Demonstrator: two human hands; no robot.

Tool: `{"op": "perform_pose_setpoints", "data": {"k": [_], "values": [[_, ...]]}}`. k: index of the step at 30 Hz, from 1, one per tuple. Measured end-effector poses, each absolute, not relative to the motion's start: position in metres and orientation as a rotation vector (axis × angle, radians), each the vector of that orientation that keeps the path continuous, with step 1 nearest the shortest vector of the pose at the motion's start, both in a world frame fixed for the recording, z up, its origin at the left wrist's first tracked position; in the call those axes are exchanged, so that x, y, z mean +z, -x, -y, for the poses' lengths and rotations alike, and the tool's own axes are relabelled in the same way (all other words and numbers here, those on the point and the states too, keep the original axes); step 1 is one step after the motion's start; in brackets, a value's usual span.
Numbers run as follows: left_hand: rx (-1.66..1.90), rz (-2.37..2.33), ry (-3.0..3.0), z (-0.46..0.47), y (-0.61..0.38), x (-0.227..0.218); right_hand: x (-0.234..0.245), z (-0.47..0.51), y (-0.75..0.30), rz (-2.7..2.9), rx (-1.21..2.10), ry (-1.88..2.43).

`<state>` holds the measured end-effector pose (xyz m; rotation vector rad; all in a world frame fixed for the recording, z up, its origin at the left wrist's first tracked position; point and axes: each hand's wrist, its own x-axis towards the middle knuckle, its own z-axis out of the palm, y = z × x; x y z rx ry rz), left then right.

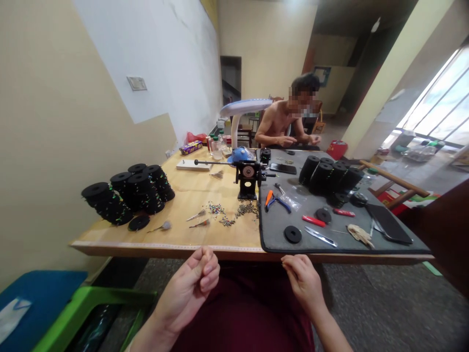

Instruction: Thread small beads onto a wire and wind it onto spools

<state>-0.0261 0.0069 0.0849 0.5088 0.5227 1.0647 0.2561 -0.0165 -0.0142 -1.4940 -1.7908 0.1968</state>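
Note:
My left hand [200, 278] hovers just off the table's front edge, its fingers pinched together; whatever sits between them is too small to make out. Apart from it, my right hand [303, 279] is also closed in a pinch, thumb against the fingertips, with the contents hidden. Beyond the left hand lie feathery-tipped small pieces [200, 223] and piles of tiny coloured bits [217, 209] and metallic bits [247, 209]. Past the right hand, a black foam disc [293, 234] and silver scissors [321, 236] rest on the grey mat [274, 234].
Stacked black foam spools stand at left [141, 190] and right [326, 173]. A black winding device [248, 178] with a long rod stands mid-table before a lamp [246, 106]. Pliers [277, 201] and a phone [284, 168] lie on the mat. Another person [280, 122] sits opposite.

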Motion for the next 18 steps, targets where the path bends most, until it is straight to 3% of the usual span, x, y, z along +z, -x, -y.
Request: {"op": "perform_pose_setpoints", "data": {"k": [18], "values": [[0.974, -0.696, -1.089, -0.007, 0.0, 0.077, -0.032, 0.014, -0.286, 1.568, 0.072, 1.75]]}}
